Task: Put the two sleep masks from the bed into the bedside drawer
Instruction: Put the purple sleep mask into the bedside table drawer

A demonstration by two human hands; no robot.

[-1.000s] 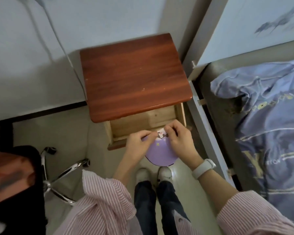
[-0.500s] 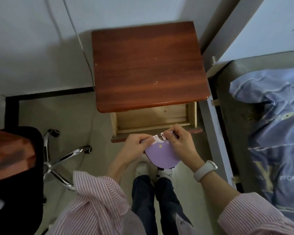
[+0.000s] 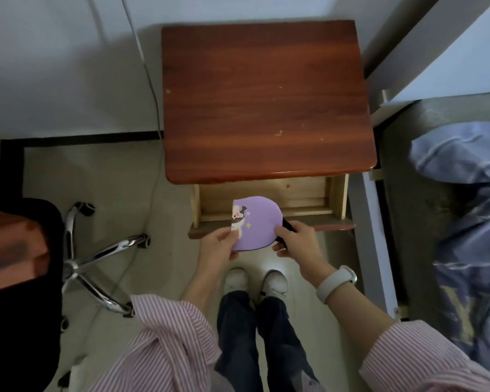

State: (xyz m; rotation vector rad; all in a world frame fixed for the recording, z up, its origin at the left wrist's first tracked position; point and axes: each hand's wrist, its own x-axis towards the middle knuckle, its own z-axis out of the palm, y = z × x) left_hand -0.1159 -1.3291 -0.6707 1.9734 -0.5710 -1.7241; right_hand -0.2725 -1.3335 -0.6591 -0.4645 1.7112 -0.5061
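A folded purple sleep mask (image 3: pixel 256 222) with a cartoon print hangs over the front edge of the open drawer (image 3: pixel 303 193) of the red-brown bedside table (image 3: pixel 266 100). My left hand (image 3: pixel 218 244) pinches its left edge by the print. My right hand (image 3: pixel 297 241) grips its right side, where a black strap shows. The visible part of the drawer's pale wood interior is bare. A second mask does not show anywhere.
The bed with a rumpled blue duvet (image 3: pixel 464 222) lies to the right, its white frame rail (image 3: pixel 376 236) beside the table. An office chair with a chrome base (image 3: pixel 96 258) stands at left. A white cable (image 3: pixel 150 89) runs down the wall.
The mask has turned and risen from below the drawer front to over the drawer's edge. My hands have spread apart to its two sides. The view has shifted toward the table.
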